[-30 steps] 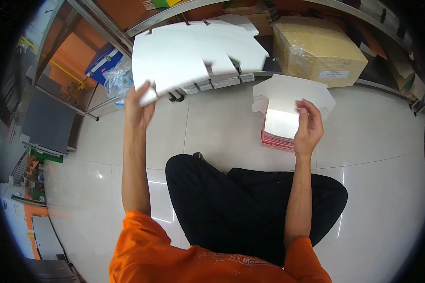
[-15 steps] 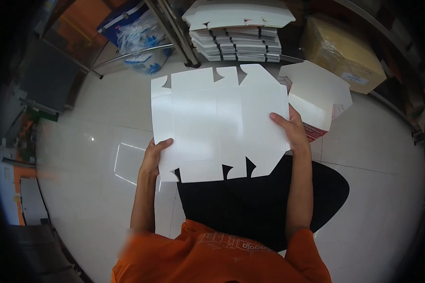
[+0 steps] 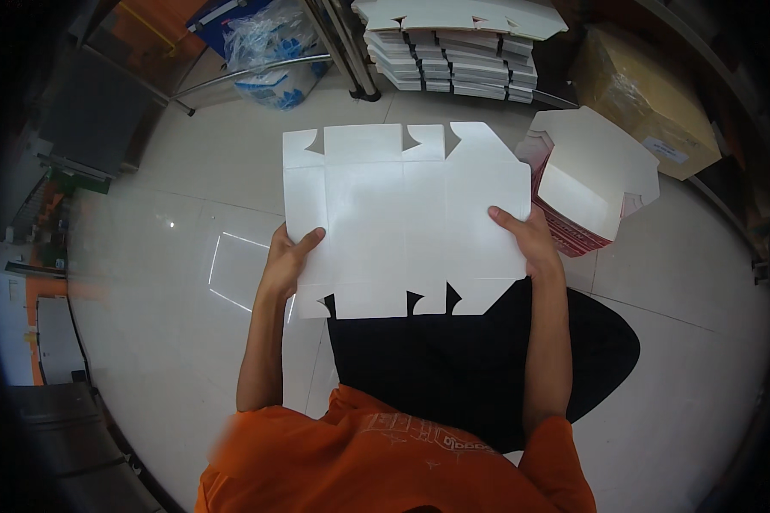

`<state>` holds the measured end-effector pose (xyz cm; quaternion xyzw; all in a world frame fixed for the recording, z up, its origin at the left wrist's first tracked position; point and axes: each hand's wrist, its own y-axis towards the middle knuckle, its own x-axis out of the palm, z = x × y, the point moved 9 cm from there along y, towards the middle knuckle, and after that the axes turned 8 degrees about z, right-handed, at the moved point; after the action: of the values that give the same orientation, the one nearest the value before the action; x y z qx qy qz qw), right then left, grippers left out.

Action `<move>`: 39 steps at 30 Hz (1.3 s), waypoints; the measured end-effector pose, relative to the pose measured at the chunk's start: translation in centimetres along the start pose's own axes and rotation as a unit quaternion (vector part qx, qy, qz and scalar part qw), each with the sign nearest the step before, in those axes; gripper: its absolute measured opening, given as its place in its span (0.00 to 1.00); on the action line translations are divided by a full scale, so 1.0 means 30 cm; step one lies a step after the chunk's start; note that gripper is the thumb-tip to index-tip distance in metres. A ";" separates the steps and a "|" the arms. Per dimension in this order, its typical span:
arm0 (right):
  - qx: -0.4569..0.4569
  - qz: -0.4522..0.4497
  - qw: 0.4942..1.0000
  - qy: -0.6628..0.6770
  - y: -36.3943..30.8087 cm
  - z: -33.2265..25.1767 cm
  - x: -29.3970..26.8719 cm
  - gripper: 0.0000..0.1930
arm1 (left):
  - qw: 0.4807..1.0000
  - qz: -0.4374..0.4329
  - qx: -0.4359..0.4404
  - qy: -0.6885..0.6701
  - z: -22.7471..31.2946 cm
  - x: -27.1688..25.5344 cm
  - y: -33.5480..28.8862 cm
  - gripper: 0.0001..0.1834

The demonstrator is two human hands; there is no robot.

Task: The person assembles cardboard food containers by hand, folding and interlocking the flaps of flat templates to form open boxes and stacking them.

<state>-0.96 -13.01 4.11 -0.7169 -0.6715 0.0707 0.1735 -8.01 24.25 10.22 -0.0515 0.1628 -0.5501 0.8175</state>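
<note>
A flat white carton blank (image 3: 376,222), with fold lines and notched flaps along its far and near edges, is held out over my lap. My left hand (image 3: 289,256) grips its left edge, thumb on top and fingers hidden underneath. At the opposite edge, my right hand (image 3: 530,235) holds it the same way, thumb lying on the white face. Just beyond my right hand, an opened carton (image 3: 586,184) with white inner faces and red printed sides stands with a flap raised.
Farther off lies a stack of flat carton blanks (image 3: 453,64) beside a metal table leg (image 3: 346,60). A brown cardboard box (image 3: 646,107) stands at the far right. Clear plastic bags (image 3: 269,51) sit at the far left on the tiled floor (image 3: 180,282).
The carton blank has tilted flatter, with its near edge slightly farther from me. Both hands keep their hold. The surroundings have shifted a little up and to the right in view.
</note>
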 end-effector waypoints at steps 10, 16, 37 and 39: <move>-0.012 -0.057 0.998 0.030 0.021 0.031 0.028 0.20 | 0.999 0.019 -0.047 0.002 -0.047 -0.009 0.035 0.29; 0.012 -0.030 0.999 0.028 0.007 0.045 0.034 0.23 | 0.998 0.017 -0.061 0.021 -0.023 -0.004 0.017 0.29; -0.063 -0.072 0.995 0.042 -0.079 -0.036 0.048 0.21 | 0.922 0.074 0.191 0.327 0.209 0.109 -0.091 0.30; -0.050 -0.064 0.996 0.048 -0.074 -0.015 0.036 0.21 | 0.929 0.046 0.138 0.342 0.208 0.156 -0.091 0.33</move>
<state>-2.80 -11.93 5.43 -0.6827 -0.7097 -0.0088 0.1737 -6.79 18.30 15.84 0.2602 0.3568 -0.5134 0.7358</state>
